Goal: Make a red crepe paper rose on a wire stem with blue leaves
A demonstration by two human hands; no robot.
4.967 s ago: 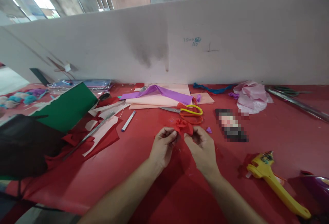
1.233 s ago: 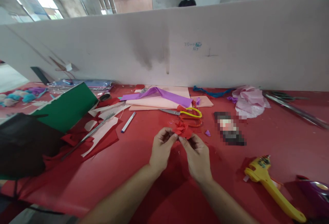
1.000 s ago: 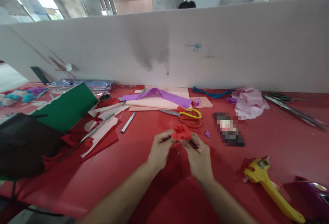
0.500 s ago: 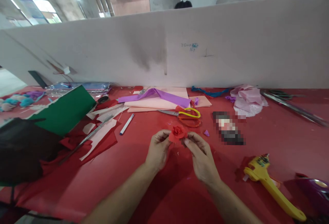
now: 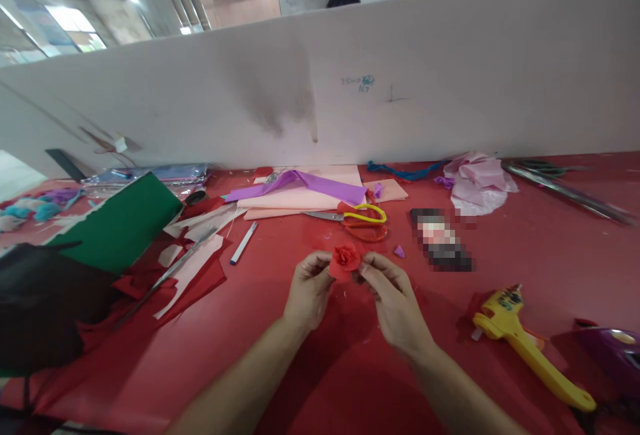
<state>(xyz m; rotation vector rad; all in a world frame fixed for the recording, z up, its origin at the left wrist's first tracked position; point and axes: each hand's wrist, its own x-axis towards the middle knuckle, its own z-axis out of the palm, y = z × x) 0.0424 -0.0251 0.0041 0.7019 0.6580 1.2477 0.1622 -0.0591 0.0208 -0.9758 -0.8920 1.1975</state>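
A person's left hand (image 5: 306,292) and right hand (image 5: 397,302) hold a red flower (image 5: 345,258) between them over the near middle of the red table (image 5: 220,368). The fingers of both hands are pinched narrow on its petals, the left hand's at its left edge and the right hand's at its right edge. Just beyond the flower lie scissors (image 5: 341,217) with one yellow and one orange-red handle, their blades pointing left. A small purple scrap (image 5: 399,251) rests to the right of the flower. Farther back, a purple strip (image 5: 295,185) lies bent over peach sheets (image 5: 290,206). To the left is a white marker (image 5: 244,243); to the right, a pixelated dark object (image 5: 443,240), with a yellow glue gun (image 5: 520,342) nearer. Crumpled pink material (image 5: 477,178) sits at the far right.
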